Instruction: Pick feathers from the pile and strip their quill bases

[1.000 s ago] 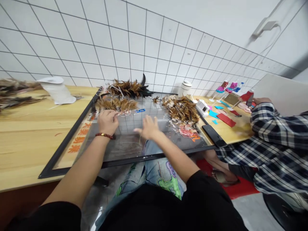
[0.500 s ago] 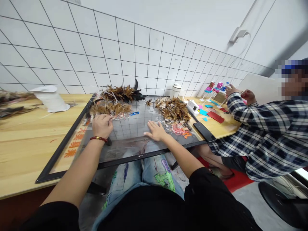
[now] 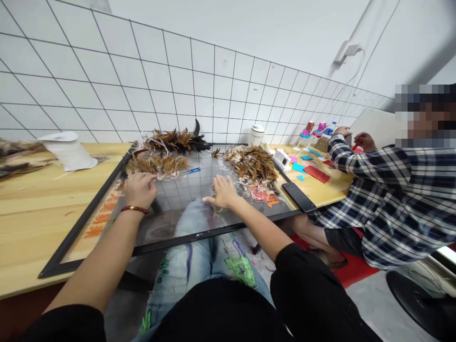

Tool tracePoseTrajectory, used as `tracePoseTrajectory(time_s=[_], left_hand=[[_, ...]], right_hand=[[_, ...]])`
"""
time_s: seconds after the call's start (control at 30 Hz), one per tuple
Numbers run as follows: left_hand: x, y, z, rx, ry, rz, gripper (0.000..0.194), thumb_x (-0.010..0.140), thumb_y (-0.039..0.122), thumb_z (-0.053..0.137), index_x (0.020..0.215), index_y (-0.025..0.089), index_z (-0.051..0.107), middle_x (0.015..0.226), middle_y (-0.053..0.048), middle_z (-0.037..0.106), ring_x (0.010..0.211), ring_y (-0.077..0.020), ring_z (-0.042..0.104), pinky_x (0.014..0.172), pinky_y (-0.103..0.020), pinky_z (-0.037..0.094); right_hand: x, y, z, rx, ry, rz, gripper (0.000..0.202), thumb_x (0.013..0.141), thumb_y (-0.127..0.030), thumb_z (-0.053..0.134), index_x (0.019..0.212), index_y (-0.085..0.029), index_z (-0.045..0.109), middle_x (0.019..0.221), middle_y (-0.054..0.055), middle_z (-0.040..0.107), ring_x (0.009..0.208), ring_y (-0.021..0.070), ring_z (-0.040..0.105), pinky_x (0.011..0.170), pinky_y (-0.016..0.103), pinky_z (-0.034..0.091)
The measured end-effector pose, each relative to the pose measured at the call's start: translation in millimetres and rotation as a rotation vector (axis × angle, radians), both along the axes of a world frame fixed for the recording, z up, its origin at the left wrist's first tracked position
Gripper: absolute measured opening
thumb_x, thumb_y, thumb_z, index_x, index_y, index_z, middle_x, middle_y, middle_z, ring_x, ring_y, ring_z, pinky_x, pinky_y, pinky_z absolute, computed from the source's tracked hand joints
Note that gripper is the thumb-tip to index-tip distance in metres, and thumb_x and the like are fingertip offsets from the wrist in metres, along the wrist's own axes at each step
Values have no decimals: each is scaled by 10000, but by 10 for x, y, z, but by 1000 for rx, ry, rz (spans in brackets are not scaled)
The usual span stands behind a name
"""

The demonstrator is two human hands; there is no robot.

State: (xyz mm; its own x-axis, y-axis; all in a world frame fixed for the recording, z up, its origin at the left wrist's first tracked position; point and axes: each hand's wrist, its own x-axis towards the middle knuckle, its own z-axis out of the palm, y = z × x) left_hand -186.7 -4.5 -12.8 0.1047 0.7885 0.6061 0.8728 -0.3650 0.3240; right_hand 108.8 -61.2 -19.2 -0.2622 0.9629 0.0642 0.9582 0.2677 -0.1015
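Observation:
My left hand (image 3: 140,191), with a red bead bracelet on the wrist, rests at the left of the glass panel, its fingers curled in. Whatever they may hold is hidden. Just beyond it lies a row of brown feathers (image 3: 156,164) with pale tied ends. My right hand (image 3: 223,194) is over the middle of the glass, fingers stretched and thumb apart, holding nothing. To its right is a heap of brown feathers (image 3: 254,161), with pink and red strings (image 3: 262,194) in front. Small blue snips (image 3: 193,170) lie between the hands, farther back.
A black frame (image 3: 167,243) edges the glass. Darker feathers (image 3: 178,141) lie at the back. A white spool (image 3: 69,152) stands left. A lidded cup (image 3: 256,135), white device (image 3: 282,160) and phone (image 3: 298,196) are right. A person in a checked shirt (image 3: 384,175) sits nearby.
My right hand has tilted up a little, with its thumb spread farther out. My left hand stays curled by the feathers. One knee has come up under the glass. The view has shifted slightly.

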Motion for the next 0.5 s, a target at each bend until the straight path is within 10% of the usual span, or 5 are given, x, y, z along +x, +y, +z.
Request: tracePoseTrajectory(time_s=[0.17,0.5], left_hand=[[-8,-15,7,70,47,18,218,817,228,502,890,123,679,955,-97,669,935,-208,567,920,-361,403],[-8,-26,-42,84,32,53,190,814,233,505,849,166,680,956,-74,680,954,-216,576,911,-369,423]], right_hand=[[-476,432,-20,-136,77,177,1015,801,-778,141,1496,-38,173,1583,147,96,1477,262,75,1183,492,-27],[467,701,-21,-139,-92,-255,1025,816,-765,90,1491,6,131,1581,183,53,1477,286,38,1161,502,-92]])
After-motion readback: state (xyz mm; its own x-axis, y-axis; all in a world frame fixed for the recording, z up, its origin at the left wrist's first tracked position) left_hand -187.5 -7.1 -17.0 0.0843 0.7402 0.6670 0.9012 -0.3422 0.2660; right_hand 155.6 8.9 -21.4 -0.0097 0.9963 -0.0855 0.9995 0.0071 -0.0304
